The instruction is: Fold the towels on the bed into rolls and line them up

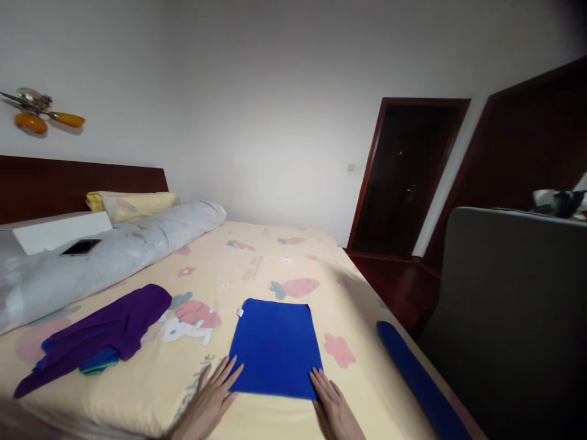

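Note:
A flat blue folded cloth (277, 348) lies on the bed in front of me, with a small white tag (239, 313) at its far left corner. My left hand (208, 394) rests at the near left corner of the cloth, fingers spread and touching its edge. At the near right corner lies my right hand (334, 400), its fingers stretched out over the edge; its thumb is partly hidden. To the left, a crumpled purple garment (114, 324) covers part of a blue piece of clothing (98, 362) with green stripes.
The bed's patterned sheet (257, 263) spreads around the cloth. A grey rolled quilt (151, 235) bears a phone (81, 247) and a white box (64, 231). At right lie a long blue strip (417, 379) and a dark chair back (509, 318). A door (403, 177) stands beyond.

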A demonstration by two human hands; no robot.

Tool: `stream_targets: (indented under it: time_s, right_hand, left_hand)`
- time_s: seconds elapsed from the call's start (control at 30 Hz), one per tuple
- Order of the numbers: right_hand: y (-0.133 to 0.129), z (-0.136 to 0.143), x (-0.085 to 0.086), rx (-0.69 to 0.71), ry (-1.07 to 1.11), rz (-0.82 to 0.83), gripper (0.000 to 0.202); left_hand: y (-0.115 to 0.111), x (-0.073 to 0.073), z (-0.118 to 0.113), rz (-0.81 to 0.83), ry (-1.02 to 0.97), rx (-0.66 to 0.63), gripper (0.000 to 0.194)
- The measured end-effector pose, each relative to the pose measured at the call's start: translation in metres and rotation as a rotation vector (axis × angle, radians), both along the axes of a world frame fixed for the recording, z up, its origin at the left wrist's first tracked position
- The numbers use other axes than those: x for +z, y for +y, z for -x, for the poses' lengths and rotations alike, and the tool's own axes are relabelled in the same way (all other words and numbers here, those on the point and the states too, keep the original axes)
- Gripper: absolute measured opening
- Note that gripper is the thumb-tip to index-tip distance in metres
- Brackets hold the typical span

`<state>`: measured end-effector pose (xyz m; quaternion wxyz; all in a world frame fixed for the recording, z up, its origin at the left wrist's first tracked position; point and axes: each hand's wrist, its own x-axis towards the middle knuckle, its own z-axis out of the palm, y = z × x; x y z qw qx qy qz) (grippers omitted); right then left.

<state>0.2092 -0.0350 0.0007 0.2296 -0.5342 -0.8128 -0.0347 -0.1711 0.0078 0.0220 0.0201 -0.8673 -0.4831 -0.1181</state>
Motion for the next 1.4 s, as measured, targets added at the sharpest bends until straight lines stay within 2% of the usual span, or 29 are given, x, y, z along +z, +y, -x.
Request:
stream_targets:
  time_s: [0.17, 0.23, 0.3, 0.37, 0.5, 0.6, 0.73, 0.83, 0.93, 1.0, 1.1, 1.17, 1.27, 1.4]
  right_hand:
    - [-0.002, -0.008, 0.006, 0.038, 0.055, -0.080, 0.049]
    - [0.001, -0.007, 0.008, 0.043, 0.070, -0.129, 0.040]
    - [0.005, -0.005, 0.012, 0.023, 0.121, -0.156, 0.028]
    - [0.011, -0.003, 0.019, -0.017, 0.210, -0.119, 0.024]
    - [0.029, 0.002, 0.035, -0.080, 0.361, 0.037, 0.033]
    - [0.047, 0.002, 0.037, -0.137, 0.331, 0.024, 0.035]
    - [0.062, -0.001, 0.028, -0.255, 0.146, -0.058, 0.031]
    - [0.063, 0.005, 0.025, -0.352, 0.079, -0.117, 0.027]
    - [0.058, 0.029, 0.024, -0.349, 0.099, -0.229, 0.032]
    - [0.054, 0.054, 0.020, -0.206, 0.099, -0.257, 0.042]
    - [0.053, 0.088, 0.011, 0.026, 0.058, -0.158, 0.055]
    - [0.053, 0.095, 0.005, 0.080, 0.032, -0.059, 0.056]
    - [0.052, 0.080, 0.000, 0.049, 0.019, 0.041, 0.054]
    - [0.047, 0.036, -0.003, -0.049, 0.026, 0.075, 0.053]
  left_hand:
    - [0.005, -0.003, 0.020, -0.212, -0.047, -0.031, 0.053]
    - [0.005, 0.000, 0.022, -0.262, -0.094, -0.053, 0.046]
    - [0.006, 0.004, 0.021, -0.225, -0.159, -0.048, 0.039]
    - [0.011, 0.009, 0.016, -0.140, -0.243, 0.020, 0.032]
    - [0.031, 0.017, -0.005, 0.010, -0.394, 0.260, 0.028]
    - [0.044, 0.023, -0.021, 0.075, -0.351, 0.410, 0.031]
    - [0.047, 0.026, -0.031, 0.017, -0.221, 0.490, 0.034]
    - [0.043, 0.020, -0.034, -0.117, -0.187, 0.497, 0.037]
    - [0.037, 0.005, -0.051, -0.220, -0.139, 0.426, 0.046]
    - [0.032, -0.008, -0.074, -0.243, -0.087, 0.259, 0.054]
    - [0.025, -0.021, -0.109, -0.231, -0.025, 0.008, 0.062]
    - [0.022, -0.022, -0.119, -0.189, -0.009, -0.048, 0.065]
    - [0.025, -0.015, -0.104, -0.098, -0.011, -0.066, 0.061]
    - [0.035, -0.002, -0.052, -0.010, 0.003, -0.056, 0.058]
